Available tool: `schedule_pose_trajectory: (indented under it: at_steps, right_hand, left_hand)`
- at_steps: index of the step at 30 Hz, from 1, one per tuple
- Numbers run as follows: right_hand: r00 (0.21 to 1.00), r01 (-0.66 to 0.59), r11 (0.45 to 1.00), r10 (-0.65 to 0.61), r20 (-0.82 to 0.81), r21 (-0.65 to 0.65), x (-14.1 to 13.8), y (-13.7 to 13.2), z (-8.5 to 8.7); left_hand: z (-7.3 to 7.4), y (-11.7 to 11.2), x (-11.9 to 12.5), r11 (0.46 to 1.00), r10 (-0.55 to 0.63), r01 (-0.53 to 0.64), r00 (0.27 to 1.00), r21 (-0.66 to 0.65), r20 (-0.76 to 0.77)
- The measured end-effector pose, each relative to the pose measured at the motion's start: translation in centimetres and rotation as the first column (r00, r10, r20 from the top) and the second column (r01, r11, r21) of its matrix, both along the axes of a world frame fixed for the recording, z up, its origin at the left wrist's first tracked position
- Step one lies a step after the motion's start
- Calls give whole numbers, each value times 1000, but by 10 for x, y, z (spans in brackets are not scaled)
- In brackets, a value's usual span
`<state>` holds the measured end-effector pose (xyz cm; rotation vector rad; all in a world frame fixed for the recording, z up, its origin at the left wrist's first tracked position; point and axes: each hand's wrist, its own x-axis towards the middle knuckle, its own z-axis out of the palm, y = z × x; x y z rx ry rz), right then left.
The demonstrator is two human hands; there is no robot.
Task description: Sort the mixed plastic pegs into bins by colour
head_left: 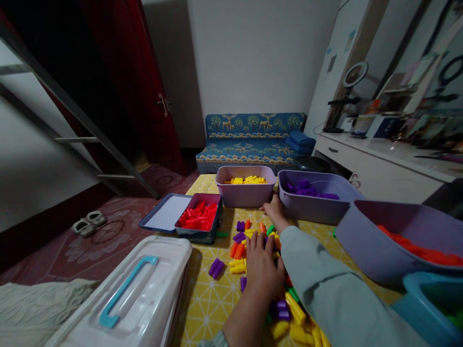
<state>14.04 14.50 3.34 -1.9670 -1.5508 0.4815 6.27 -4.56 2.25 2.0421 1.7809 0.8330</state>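
Note:
My left hand [262,265] lies over a loose pile of coloured plastic pieces, fingers spread on top of them. Around it are yellow pieces [238,266], orange pieces [237,250] and purple pieces [216,268], with a few green ones. My right hand [275,211] reaches past the pile to the front corner of a lilac bin [246,195] of yellow pieces, close to a second bin [307,209] with purple pieces. Its fingers look apart, with nothing visible in them; the sleeve hides part of the pile.
An open tin [198,236] of red pieces stands left. A lilac bin [376,250] with orange-red pieces and a blue bin [415,294] with green contents are right. A white lidded box [144,289] with a blue handle sits front left. Behind is a blue sofa [249,147].

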Motion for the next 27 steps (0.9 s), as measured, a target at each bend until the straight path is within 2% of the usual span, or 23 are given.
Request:
schedule_pose_trajectory:
  at_steps: [8, 16, 23, 27]
  right_hand:
    - [991, 99, 995, -100, 86, 17, -9, 2, 6]
    - [981, 44, 997, -32, 193, -61, -8, 7, 0]
    - [947, 86, 996, -79, 311, -10, -16, -10, -1]
    - [929, 78, 996, -57, 366, -43, -15, -14, 0]
  left_hand:
    - [3, 0, 0, 1000, -11, 11, 1000, -25, 29]
    - [-1, 2, -1, 999, -19, 20, 999, -29, 28]
    - [-1, 3, -1, 999, -20, 21, 1000, -38, 22]
    - [1, 3, -1, 999, -15, 15, 1000, -41, 7]
